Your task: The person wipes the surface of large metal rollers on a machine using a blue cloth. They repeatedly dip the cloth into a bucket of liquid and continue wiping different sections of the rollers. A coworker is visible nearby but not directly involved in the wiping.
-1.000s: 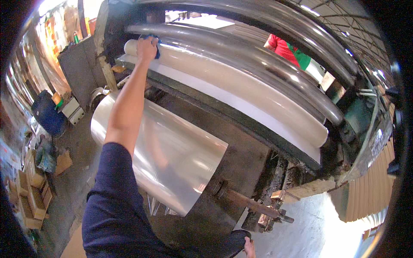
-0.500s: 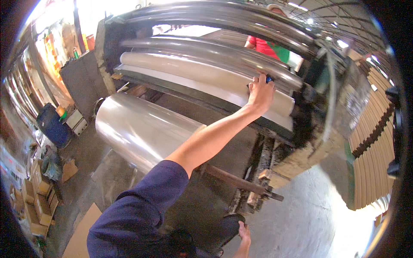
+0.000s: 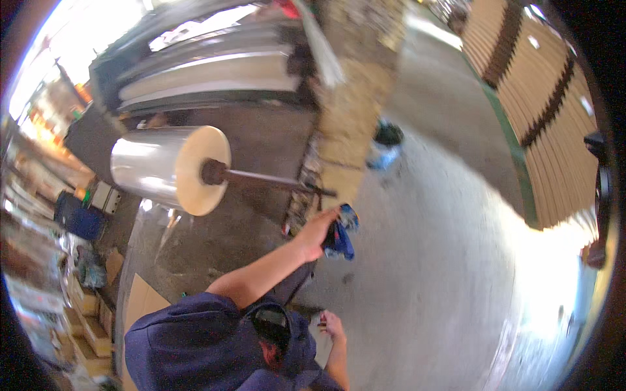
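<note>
My left hand (image 3: 318,236) is closed around a blue crumpled cloth-like thing (image 3: 342,242), whose exact kind blur hides. It is stretched out in front of me, just below the end of a metal shaft (image 3: 267,181). That shaft runs through a large roll of shiny clear film (image 3: 150,159) with a pale end face. Lower down, close to my body, my right hand (image 3: 332,324) hangs over the floor with loosely bent fingers, and nothing shows in it.
A roller machine (image 3: 208,75) stands at the far left, with a worn yellowish side frame (image 3: 349,124). Beyond the shaft, a bucket (image 3: 387,146) with dark contents sits on the concrete floor. Tall stacks of cardboard (image 3: 554,130) line the right. Boxes (image 3: 91,326) lie at lower left.
My left hand has come away from the machine's rollers, down and toward me, with the blue thing in it. My right hand has left the dark object beside it. The view has turned right.
</note>
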Tool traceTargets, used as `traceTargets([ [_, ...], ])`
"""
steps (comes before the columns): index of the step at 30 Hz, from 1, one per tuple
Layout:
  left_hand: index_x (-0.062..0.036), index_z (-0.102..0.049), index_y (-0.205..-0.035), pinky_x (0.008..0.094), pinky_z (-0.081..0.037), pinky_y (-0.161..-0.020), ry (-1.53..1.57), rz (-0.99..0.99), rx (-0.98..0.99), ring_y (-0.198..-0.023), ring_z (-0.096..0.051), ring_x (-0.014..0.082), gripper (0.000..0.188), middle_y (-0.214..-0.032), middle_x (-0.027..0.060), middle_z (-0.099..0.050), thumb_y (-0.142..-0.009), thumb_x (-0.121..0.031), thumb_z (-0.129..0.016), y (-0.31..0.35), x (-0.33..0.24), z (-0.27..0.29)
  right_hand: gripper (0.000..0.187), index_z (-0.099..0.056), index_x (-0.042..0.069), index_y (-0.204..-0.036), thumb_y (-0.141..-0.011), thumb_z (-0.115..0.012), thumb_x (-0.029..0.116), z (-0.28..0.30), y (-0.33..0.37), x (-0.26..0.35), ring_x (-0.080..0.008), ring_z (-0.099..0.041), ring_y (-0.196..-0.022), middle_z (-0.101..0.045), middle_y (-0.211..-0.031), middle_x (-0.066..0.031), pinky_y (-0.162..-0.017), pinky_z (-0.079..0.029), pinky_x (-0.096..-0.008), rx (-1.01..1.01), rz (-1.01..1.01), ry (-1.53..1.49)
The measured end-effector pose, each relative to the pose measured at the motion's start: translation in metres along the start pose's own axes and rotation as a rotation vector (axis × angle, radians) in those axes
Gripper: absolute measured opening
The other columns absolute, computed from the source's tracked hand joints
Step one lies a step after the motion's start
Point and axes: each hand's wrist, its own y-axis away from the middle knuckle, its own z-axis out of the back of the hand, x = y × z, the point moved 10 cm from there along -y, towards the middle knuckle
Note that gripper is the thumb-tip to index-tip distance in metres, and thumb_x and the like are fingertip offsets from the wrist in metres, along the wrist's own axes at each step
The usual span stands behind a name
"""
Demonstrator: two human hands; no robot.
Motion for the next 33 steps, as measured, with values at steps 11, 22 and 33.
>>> traceTargets([
  [11,-0.0107,-0.058,-0.112,0.0380,-0.052,-0.081,0.219,0.207,0.145,-0.088,-0.062,0.0174,0.036,-0.100,0.0024,-0.063,-0.099,-0.040,-0.040,-0.151,0.115,-0.088,0.044,-0.051,0.006,-0.120,-0.088,-0.049,0.037,0.199,0.094,-0.123,-0.0295,-0.065,-0.077,-0.060,-0.104,-0.0163,-0.061,-0.050,-0.0429,-0.441,-0.432,-0.461],
  [22,-0.0081,-0.058,-0.099,0.0377,-0.054,-0.065,0.254,0.374,-0.093,-0.071,-0.062,0.0190,0.036,-0.083,0.0051,-0.062,-0.101,-0.034,-0.033,-0.454,0.220,-0.178,0.043,-0.049,0.008,-0.130,-0.093,-0.046,0.031,0.338,0.012,0.014,-0.0296,-0.065,-0.082,-0.062,-0.107,-0.0134,-0.066,-0.052,-0.0420,-0.327,-0.479,-0.257],
  [33,-0.0087,-0.058,-0.109,0.0372,-0.053,-0.078,0.329,0.212,0.095,-0.085,-0.063,0.0192,0.038,-0.096,0.0049,-0.064,-0.100,-0.038,-0.036,-0.703,0.105,-0.201,0.035,-0.055,0.007,-0.118,-0.093,-0.050,0.031,0.633,-0.166,0.210,-0.0242,-0.064,-0.063,-0.062,-0.083,-0.0114,-0.051,-0.048,-0.0405,-0.458,-0.459,-0.309],
])
